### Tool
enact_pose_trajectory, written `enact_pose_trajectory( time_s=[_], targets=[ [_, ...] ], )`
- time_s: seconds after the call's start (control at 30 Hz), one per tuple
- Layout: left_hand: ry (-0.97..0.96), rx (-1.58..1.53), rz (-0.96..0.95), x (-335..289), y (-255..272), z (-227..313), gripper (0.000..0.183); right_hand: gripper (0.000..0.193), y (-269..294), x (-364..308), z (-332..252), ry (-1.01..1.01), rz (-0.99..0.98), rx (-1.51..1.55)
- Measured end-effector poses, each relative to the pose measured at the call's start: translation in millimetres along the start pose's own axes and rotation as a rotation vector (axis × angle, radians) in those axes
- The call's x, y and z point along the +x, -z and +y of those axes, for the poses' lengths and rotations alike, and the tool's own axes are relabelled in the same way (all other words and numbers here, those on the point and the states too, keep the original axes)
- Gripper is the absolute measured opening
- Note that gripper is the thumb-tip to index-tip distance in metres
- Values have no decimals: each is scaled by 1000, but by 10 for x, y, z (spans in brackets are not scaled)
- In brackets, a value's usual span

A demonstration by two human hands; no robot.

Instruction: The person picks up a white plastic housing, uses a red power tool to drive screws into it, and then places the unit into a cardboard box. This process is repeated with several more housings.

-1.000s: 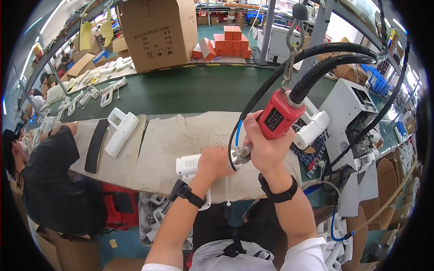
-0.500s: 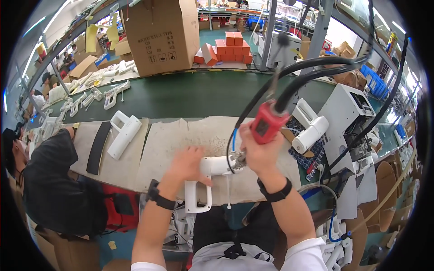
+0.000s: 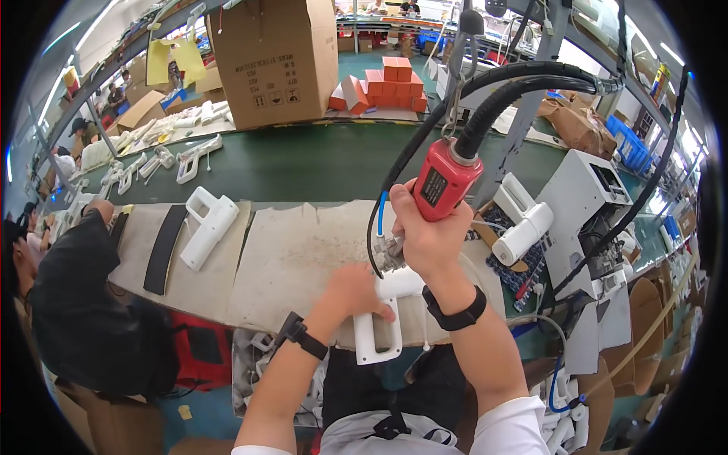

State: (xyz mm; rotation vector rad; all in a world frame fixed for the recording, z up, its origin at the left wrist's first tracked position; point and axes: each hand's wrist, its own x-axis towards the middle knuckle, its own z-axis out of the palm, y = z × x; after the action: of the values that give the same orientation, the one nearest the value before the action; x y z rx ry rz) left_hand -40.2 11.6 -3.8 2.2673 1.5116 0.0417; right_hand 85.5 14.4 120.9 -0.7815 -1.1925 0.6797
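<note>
Rightward along the cardboard mat (image 3: 277,277) have gone both the white housing (image 3: 400,284) and the left hand (image 3: 353,294) since 0.5 s ago, while the red power tool (image 3: 449,178) sits slightly farther left, its body sharper. The left hand is closed on the housing where barrel and handle meet, thumb across the handle (image 3: 365,337); blur hides the fingertips. The right hand (image 3: 434,241) is wrapped around the tool, whose metal head (image 3: 390,254) stands just beyond the barrel; I cannot tell whether these 2 touch. From the left hand, the housing lies to the right and toward the body; that hand is the nearer, being on it, though the right wrist strap (image 3: 461,315) covers the barrel's right end. The barrel's long axis runs roughly left to right, and the looped handle points toward the person's lap, overhanging the mat's near edge.
</note>
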Motion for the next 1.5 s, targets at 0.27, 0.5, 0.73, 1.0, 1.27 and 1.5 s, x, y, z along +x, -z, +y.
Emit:
enact_pose_trajectory(
  time_s=[0.27, 0.5, 0.73, 1.0, 1.27, 1.5],
  targets=[
    [99, 0, -88, 10, 55, 89, 83, 15, -73, -4, 519, -33, 21, -51],
    [-24, -73, 120, 32, -125, -5, 93, 16, -39, -90, 436, 39, -49, -95],
    [-132, -114, 269, 190, -270, -136, 90, 10, 207, -121, -358, 20, 7, 35],
    [-233, -157, 255, 228, -275, -115, 82, 11, 179, -342, 50, -165, -23, -42],
    [3, -370, 447, -57, -391, -172, 81, 12, 272, -340, 173, -42, -89, -92],
    [54, -393, 447, -224, -719, -191, 87, 10, -28, -111, -434, -51, 9, 136]
  ],
)
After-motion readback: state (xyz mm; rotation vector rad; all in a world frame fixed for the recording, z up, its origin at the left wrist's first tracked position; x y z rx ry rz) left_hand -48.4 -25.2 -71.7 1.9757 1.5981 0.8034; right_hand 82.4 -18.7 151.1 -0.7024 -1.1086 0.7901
